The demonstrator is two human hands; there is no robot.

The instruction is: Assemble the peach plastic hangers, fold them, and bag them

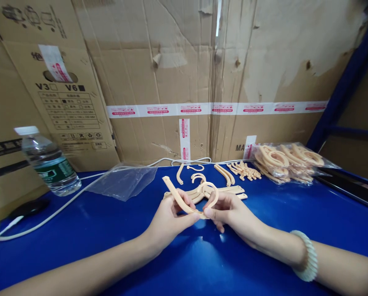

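Observation:
My left hand (173,216) pinches a curved beige plastic hanger arm (176,194), whose free end points up and to the left. Between the fingers of my right hand (230,209) is a beige hanger hook (215,193), its round curve upward. The two pieces meet at my fingertips above the table; whether they are joined cannot be made out. Just behind my hands lie several hanger arms (233,190) with hooks attached. Farther back are loose hooks (197,167), a single arm (180,174), a few narrow arms (225,174) and a pile of small beige parts (244,170).
Clear bags of beige hanger parts (287,162) sit at the back right beside a dark phone-like slab (353,187). On the left are a water bottle (49,164), an empty plastic bag (123,181), a white cable (63,202) and a black mouse-like object (29,207). Cardboard (159,74) walls the back.

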